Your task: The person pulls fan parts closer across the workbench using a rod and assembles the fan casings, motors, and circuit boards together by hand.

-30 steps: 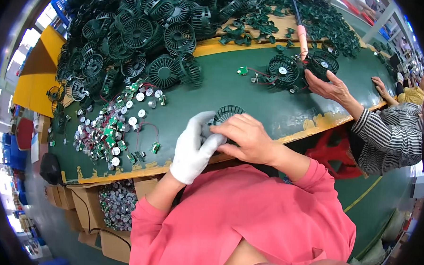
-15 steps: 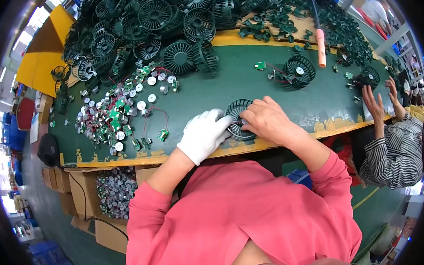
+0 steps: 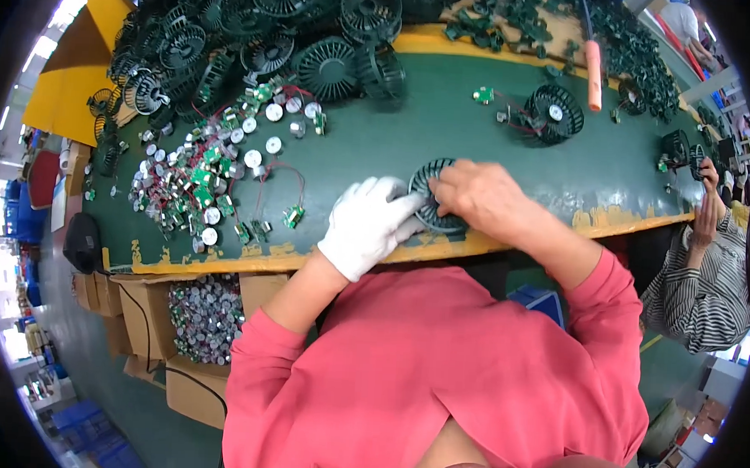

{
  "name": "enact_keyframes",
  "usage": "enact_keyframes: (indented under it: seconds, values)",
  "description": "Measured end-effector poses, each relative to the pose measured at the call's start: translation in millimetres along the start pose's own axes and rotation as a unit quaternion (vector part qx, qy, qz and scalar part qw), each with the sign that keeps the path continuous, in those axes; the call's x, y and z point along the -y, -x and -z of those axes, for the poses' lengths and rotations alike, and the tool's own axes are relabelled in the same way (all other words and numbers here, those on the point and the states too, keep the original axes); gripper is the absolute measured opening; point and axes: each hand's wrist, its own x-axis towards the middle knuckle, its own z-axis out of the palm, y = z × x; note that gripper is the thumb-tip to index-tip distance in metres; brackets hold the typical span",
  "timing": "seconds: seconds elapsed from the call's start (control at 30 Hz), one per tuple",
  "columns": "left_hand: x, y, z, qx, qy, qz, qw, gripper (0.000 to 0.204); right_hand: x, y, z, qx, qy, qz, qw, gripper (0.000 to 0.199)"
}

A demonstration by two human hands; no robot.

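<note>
Near the front edge of the table, a round dark green slatted fan housing (image 3: pixel 444 224) is tilted between my hands. My left hand (image 3: pixel 363 227), in a white glove, is closed on its left rim, with thumb and fingers gripping the edge. My bare right hand (image 3: pixel 487 201) reaches over the housing from the right, its fingers bent and pressed together at the open middle. Whatever those fingertips pinch is hidden under them. To the left lies a heap of small motors (image 3: pixel 201 185) with white discs, red wires and green circuit boards.
Many green fan housings (image 3: pixel 328 69) are piled at the back left. Another housing with a wired motor (image 3: pixel 554 114) lies right of centre, near an orange-handled tool (image 3: pixel 594 76). Small green parts (image 3: pixel 493 28) cover the back. At far right, a co-worker's hands (image 3: pixel 707 207) handle a housing.
The housing between my hands has tipped further on its side, and my right fingers have shifted on it. The co-worker's hands have drawn together around a housing. The whole view has shifted slightly.
</note>
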Motion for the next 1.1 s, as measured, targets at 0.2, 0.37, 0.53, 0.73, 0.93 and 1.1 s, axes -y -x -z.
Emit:
enact_keyframes:
  seconds: [0.2,0.37,0.53,0.73,0.93,1.1]
  values:
    - [0,4,-3,-0.049,0.018,-0.015,0.999,0.030,1,2,-4,-0.050,-0.010,-0.044,0.998,0.031]
    - [12,6,31,-0.133,0.040,0.060,0.988,0.034,-17,25,25,-0.142,0.035,-0.106,0.983,0.032]
    - [42,29,59,-0.189,0.047,0.146,0.970,0.025,-77,49,82,-0.231,0.180,-0.196,0.936,0.029]
    - [63,45,59,-0.191,-0.131,0.155,0.960,0.023,-137,60,43,-0.212,0.179,-0.238,0.931,0.017]
    - [93,56,86,-0.257,-0.099,0.258,0.926,0.017,-107,68,29,-0.136,0.233,-0.281,0.921,0.056]
    - [96,67,82,-0.227,-0.118,0.284,0.924,0.016,-96,101,54,-0.046,0.219,-0.331,0.917,0.055]
